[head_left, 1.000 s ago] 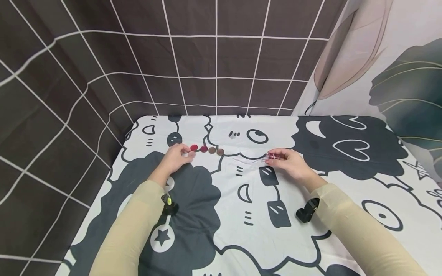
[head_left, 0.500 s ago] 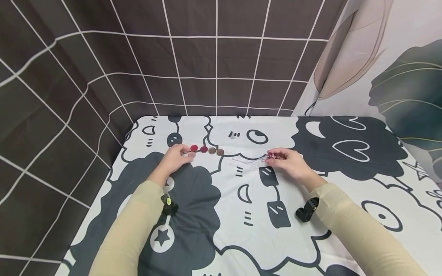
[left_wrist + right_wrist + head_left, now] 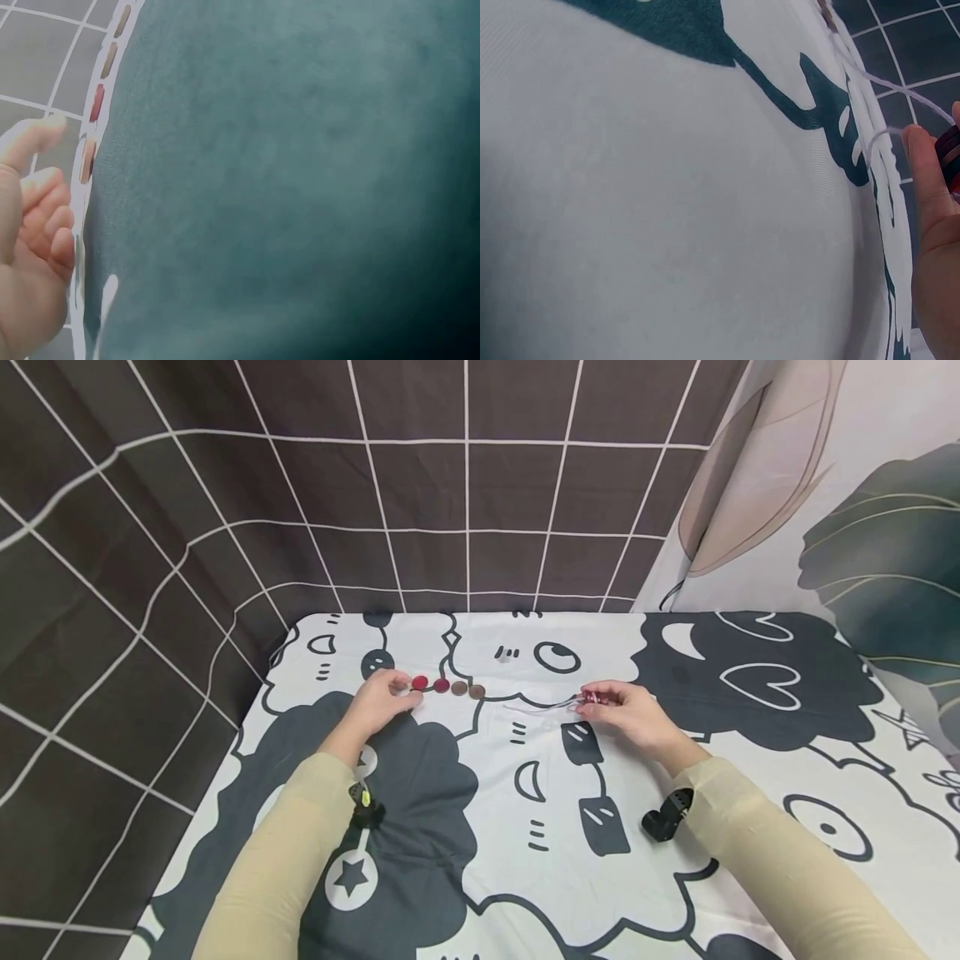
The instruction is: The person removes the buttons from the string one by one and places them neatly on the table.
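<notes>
My left hand (image 3: 375, 703) lies at the left end of a row of round flat discs, thumb and fingers apart with no object visible between them. Nearest to it is a bright red disc (image 3: 420, 682); whether the fingertips touch it I cannot tell. To its right come a darker red disc (image 3: 441, 685) and two brown discs (image 3: 458, 688). My right hand (image 3: 626, 714) pinches a small dark red, striped bundle (image 3: 595, 698), partly hidden by the fingers. Pale strings (image 3: 900, 88) trail from it to the left. The left wrist view shows the discs edge-on beside the left hand (image 3: 37, 225).
A cloth with black-and-white cartoon faces (image 3: 510, 860) covers the surface. Behind and to the left hangs a dark curtain with a white grid (image 3: 420, 485). A leaf-patterned drape (image 3: 885, 552) hangs at the right.
The pale strings at my right hand have shifted and now sag in a curve. Both hands keep nearly the same place, and the discs stay in their row.
</notes>
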Demonstrator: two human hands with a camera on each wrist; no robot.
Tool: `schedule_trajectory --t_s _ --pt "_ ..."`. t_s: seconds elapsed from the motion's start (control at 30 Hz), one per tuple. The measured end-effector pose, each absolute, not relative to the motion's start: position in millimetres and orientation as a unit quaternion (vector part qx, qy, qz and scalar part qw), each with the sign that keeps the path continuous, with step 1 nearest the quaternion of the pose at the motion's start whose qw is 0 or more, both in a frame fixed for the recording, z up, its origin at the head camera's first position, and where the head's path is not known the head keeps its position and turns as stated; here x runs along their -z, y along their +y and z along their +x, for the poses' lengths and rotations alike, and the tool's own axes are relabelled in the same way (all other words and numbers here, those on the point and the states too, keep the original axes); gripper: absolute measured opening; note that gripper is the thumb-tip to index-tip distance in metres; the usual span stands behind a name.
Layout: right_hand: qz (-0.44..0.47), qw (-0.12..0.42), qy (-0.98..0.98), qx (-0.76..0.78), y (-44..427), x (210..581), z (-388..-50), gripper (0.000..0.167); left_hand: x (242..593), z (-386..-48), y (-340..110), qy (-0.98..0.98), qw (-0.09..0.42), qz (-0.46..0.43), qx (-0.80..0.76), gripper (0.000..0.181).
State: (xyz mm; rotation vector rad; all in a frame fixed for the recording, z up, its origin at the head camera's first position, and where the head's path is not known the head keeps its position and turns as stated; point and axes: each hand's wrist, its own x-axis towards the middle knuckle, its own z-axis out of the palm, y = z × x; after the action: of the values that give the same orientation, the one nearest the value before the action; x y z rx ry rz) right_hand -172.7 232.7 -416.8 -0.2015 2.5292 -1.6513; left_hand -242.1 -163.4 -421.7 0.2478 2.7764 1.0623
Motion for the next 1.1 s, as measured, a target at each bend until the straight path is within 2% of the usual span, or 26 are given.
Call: schedule_trajectory --t_s 0.53,1.1 --pt "-0.073 0.056 0.838 0.537 231.3 418.4 -175.0 0.045 409.9 -246.8 -154.6 0.919 0.073 0.096 -0.375 0.052" --pt "-0.058 0.063 0.857 0.508 233.6 416.4 -174.6 0.048 409.6 -246.4 -127.2 0.902 0.095 0.119 -0.403 0.055"
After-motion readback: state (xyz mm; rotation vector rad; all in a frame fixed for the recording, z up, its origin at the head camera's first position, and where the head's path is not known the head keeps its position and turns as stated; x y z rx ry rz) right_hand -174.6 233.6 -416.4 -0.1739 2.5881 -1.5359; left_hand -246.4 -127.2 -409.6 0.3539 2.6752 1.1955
